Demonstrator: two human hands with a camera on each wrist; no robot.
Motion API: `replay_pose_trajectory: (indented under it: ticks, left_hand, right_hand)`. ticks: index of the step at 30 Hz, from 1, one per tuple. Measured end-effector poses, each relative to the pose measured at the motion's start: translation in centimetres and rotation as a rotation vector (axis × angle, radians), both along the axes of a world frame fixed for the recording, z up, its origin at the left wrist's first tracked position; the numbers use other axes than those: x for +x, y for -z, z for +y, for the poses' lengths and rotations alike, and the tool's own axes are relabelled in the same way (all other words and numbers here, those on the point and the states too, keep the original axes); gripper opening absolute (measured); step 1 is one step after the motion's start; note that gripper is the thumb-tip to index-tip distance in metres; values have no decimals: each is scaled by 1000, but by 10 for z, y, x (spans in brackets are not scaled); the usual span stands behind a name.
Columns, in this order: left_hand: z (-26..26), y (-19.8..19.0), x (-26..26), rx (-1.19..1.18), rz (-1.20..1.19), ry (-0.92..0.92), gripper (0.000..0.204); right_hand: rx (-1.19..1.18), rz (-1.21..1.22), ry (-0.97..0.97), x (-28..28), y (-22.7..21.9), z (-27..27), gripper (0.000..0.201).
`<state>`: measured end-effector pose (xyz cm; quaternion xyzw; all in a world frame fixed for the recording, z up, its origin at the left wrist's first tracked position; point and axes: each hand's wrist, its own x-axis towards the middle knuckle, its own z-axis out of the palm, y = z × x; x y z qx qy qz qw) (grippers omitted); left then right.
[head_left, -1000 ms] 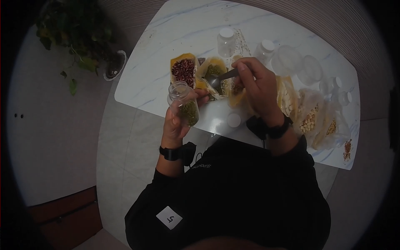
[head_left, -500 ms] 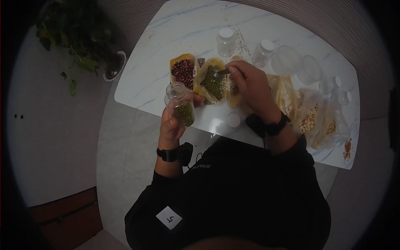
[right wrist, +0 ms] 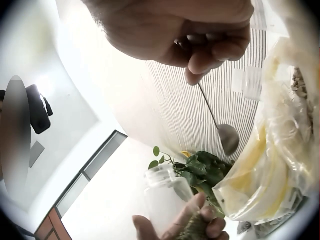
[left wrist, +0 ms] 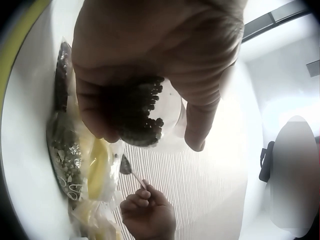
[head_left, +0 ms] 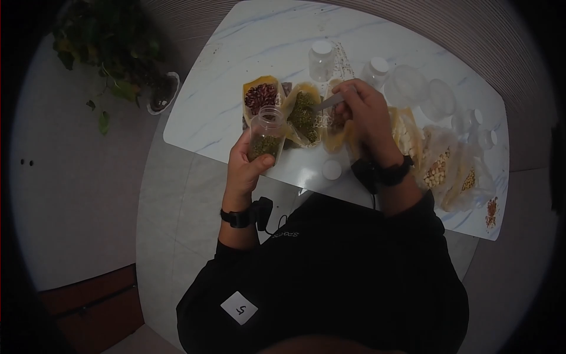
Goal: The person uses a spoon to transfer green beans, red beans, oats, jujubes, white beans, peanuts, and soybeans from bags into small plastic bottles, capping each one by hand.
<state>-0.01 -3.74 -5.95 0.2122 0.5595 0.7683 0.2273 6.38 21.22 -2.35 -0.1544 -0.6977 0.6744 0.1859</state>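
Note:
My left hand (head_left: 246,165) grips a clear plastic jar (head_left: 270,127), open at the top, with green beans (head_left: 263,146) in its lower part. Seen from the left wrist, fingers and thumb wrap the jar (left wrist: 172,112). My right hand (head_left: 368,115) pinches the handle of a metal spoon (head_left: 331,102). The spoon's bowl overlaps an open bag of green beans (head_left: 302,115) in the head view; the right wrist view shows the bowl (right wrist: 228,140) near a bag's edge. Left of that bag, a bag of dark red beans (head_left: 260,97) is partly hidden by the jar.
Behind the bags stand white-lidded jars (head_left: 321,62). Clear lids or bowls (head_left: 407,85) lie at the back right. Bags of pale and tan seeds (head_left: 439,168) line the right side. A white cap (head_left: 331,169) lies near the front edge. A plant (head_left: 112,53) hangs at left.
The spoon has gone from beside the jar back over the green-bean bag, then slightly right. The jar has shifted right and now covers part of the red-bean bag.

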Motion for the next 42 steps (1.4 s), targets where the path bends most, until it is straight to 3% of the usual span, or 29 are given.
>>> replay_pose_trajectory:
  ticks: [6,11,14,19,22,26,28,30,32,38,42]
  left_hand:
    - [2,-11,0,-161,78,10,61]
    - [10,-19,3,-198,87,23,56]
    - [11,-18,2,-173,60,32,57]
    - [10,-10,-1,-66,-56,50,60]
    - [9,-6,-2,8,-93,65,63]
    - [5,-2,-3,56,-113,81,69]
    - [6,-1,-3,74,-113,71,71]
    - [8,-2,-2,37,-5,7,84]
    - [10,-3,-3,60,18,17,84]
    - [10,-1,-2,76,34,29,85]
    - [7,1,-3,82,-9,-10,86]
  right_hand:
    - [-148,212,90,8,-21,0,23]
    - [-168,308,32,17,-33,-14,23]
    - [-23,306,-13,25,-38,-24,22]
    - [458,509,-134,26,-36,-21,14]
    - [582,547,-171,27,-39,-17,16]
    - [534,597,-135,25,-36,-18,15]
    - [350,419,46,23,-36,-23,14]
    - [444,309,45,17,-32,-18,15]
    - [534,199,46,10,-21,-14,17]
    - [572,130,-126,3,-1,-17,20]
    - [349,-55,-235,2,-3,-17,22]
